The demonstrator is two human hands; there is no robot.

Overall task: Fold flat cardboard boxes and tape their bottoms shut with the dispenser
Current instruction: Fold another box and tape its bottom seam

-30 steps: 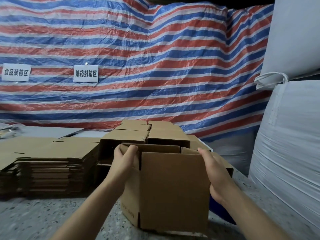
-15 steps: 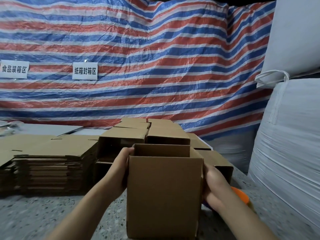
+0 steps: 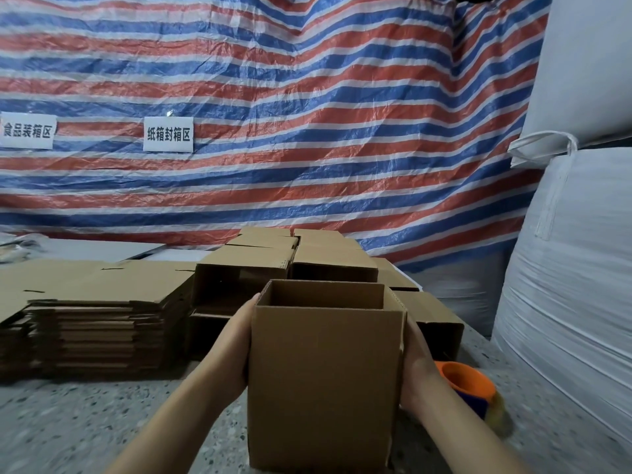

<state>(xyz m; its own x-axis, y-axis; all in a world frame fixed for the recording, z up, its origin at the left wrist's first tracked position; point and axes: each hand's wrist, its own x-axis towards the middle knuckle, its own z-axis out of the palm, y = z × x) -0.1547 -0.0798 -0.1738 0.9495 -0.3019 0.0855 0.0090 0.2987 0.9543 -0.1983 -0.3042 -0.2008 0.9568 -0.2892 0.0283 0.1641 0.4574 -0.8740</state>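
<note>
Grip: your left hand lies flat against the left wall of the erected cardboard box and your right hand against its right wall; the fingers run along the sides and do not look curled round an edge, though their tips are hidden behind the board.
Box in hand: squared up, standing on the speckled table, open end up; you can see into it, but not its bottom.
Bottom seam: hidden, so you cannot tell from here whether it is taped.
Tape dispenser: orange and blue, on the table just right of the box, close to your right wrist, in nobody's hand.
Done so far: a cluster of erected boxes stands right behind the box.
Left to do: a tall stack of flat blanks sits to the box's left; judging by that, much of the job remains.
</note>
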